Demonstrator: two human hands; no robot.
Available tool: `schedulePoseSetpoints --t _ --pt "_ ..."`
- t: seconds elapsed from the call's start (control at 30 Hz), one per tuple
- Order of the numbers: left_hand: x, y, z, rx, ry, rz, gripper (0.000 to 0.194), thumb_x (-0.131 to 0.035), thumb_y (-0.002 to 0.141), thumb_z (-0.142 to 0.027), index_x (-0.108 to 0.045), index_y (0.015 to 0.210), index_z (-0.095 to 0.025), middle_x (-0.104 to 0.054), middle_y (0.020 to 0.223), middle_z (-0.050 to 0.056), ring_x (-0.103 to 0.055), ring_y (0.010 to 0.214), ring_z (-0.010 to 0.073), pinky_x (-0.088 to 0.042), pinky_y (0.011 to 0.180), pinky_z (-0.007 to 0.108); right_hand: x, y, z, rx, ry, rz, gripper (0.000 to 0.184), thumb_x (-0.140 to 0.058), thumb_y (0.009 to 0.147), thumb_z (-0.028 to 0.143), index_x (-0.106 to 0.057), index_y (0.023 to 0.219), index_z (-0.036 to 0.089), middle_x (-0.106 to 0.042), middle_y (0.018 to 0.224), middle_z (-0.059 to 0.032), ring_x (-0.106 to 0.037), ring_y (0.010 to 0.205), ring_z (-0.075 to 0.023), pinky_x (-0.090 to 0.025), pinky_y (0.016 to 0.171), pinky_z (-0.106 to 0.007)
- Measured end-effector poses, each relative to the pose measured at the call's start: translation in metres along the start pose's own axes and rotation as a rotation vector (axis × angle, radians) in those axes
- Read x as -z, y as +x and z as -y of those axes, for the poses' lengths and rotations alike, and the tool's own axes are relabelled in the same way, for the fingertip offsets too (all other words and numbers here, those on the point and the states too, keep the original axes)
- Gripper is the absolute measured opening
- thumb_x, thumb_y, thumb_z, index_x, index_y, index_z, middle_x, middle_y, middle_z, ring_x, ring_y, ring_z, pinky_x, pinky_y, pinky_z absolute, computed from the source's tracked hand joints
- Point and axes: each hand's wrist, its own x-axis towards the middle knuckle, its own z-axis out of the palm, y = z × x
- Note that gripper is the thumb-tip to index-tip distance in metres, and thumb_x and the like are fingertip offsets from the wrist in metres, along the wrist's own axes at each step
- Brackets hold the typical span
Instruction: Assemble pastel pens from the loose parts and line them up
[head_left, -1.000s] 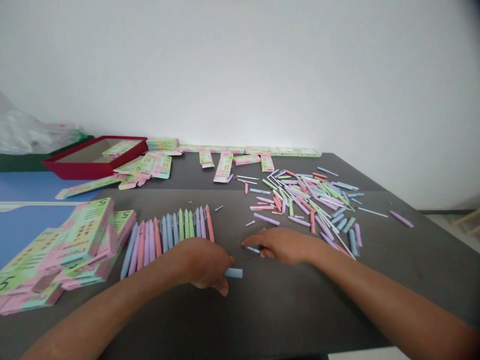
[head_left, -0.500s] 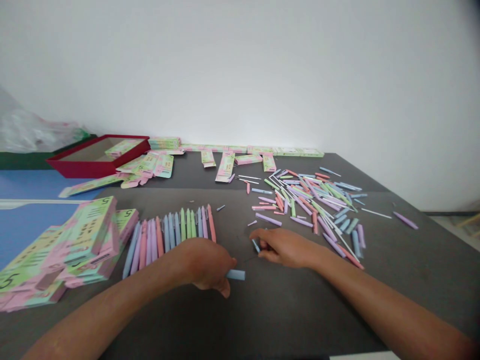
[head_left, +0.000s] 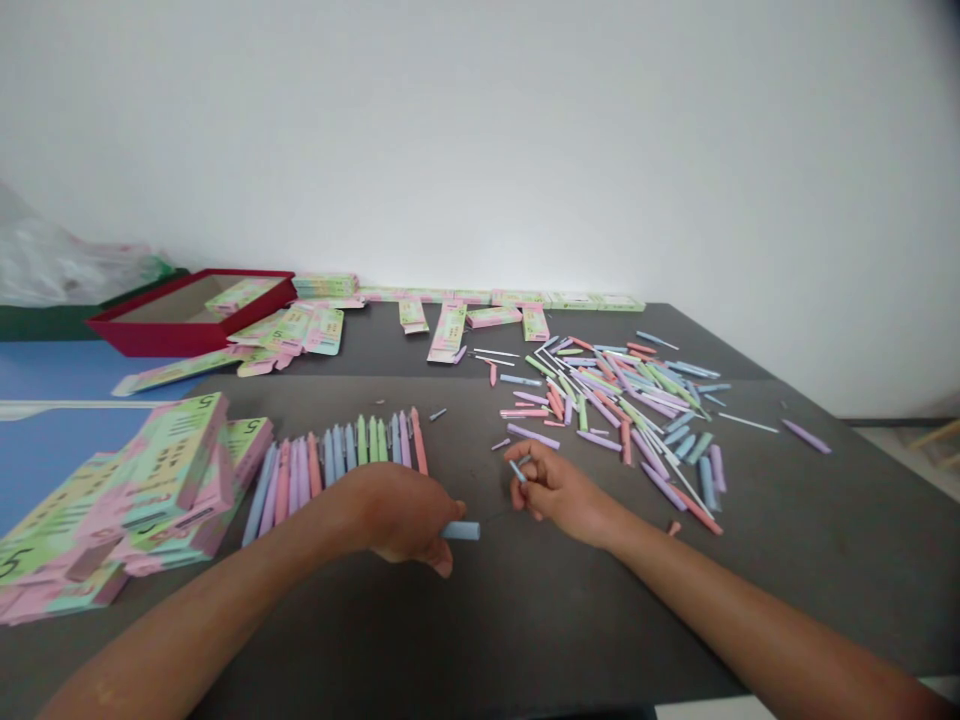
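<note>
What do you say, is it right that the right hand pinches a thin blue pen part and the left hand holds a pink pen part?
Not pink: the head view shows the left hand holding a pale blue pen part. The right hand does pinch a thin blue pen part.

Soft, even, daylight-like brightness fills the scene, though its source cannot be told. The white wall looks pale and nearly washed out, dimming to a dark smudge in the top right corner. The dark grey table has a faint sheen toward its far side, with no harsh glare. Only soft, shallow shadows lie beneath the hands. The wide lens bends the table's edges and stretches everything near the frame's sides. Focus is slightly soft overall: the thin pens lose crisp edges, and the plastic bag at far left looks hazy.
</note>
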Motion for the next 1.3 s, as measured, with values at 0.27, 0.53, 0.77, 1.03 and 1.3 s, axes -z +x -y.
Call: schedulePoseSetpoints --t 0.27,0.53,0.77,1.03,1.3 --pt "0.001 -0.001 0.0 -0.003 -0.003 -0.001 0.056 -0.059 0.079 -0.045 -0.05 0.13 -0.024 -0.07 0.099 0.015 -0.066 0.084 0.0319 -0.049 0.062 0.034 -0.003 -0.003 0.008 -0.208 0.449 -0.062 0.031 -0.05 0.07 0.015 -0.046 0.1 0.018 -0.054 0.064 0.0044 -0.034 0.042 -0.0043 -0.021 0.042 -0.018" --pt "0.002 0.0 0.0 -0.016 0.007 -0.003 0.051 -0.058 0.079 -0.043 -0.053 0.126 -0.025 -0.071 0.091 0.012 -0.066 0.078 0.0291 -0.048 0.058 0.032 -0.024 -0.034 0.041 -0.03 0.105 0.092 0.015 -0.041 0.091 0.031 -0.045 0.096 0.017 -0.053 0.068 0.0028 -0.039 0.049 -0.0064 -0.03 0.047 -0.02" --pt "0.001 0.0 0.001 -0.057 -0.013 -0.025 0.039 -0.06 0.076 -0.043 -0.061 0.11 -0.025 -0.071 0.077 0.006 -0.065 0.067 0.0245 -0.042 0.05 0.026 -0.044 -0.049 0.061 0.073 -0.265 -0.023 0.007 -0.038 0.092 0.023 -0.044 0.096 0.02 -0.055 0.071 0.0024 -0.045 0.059 -0.0088 -0.031 0.053 -0.021" --pt "-0.002 0.0 0.001 -0.049 -0.002 -0.036 0.04 -0.061 0.076 -0.044 -0.063 0.111 -0.026 -0.072 0.08 0.008 -0.066 0.071 0.0265 -0.041 0.049 0.027 -0.056 -0.039 0.057 0.147 -0.346 -0.034 0.01 -0.04 0.089 0.019 -0.04 0.099 0.021 -0.056 0.075 0.0021 -0.049 0.059 -0.0089 -0.033 0.054 -0.021" --pt "-0.005 -0.001 0.002 -0.057 -0.028 -0.064 0.033 -0.061 0.075 -0.044 -0.07 0.1 -0.025 -0.071 0.073 0.006 -0.065 0.064 0.024 -0.042 0.049 0.027 -0.054 -0.03 0.044 0.145 -0.022 0.106 0.019 -0.042 0.091 0.027 -0.04 0.108 0.02 -0.056 0.072 0.0026 -0.05 0.051 -0.0067 -0.039 0.049 -0.019"
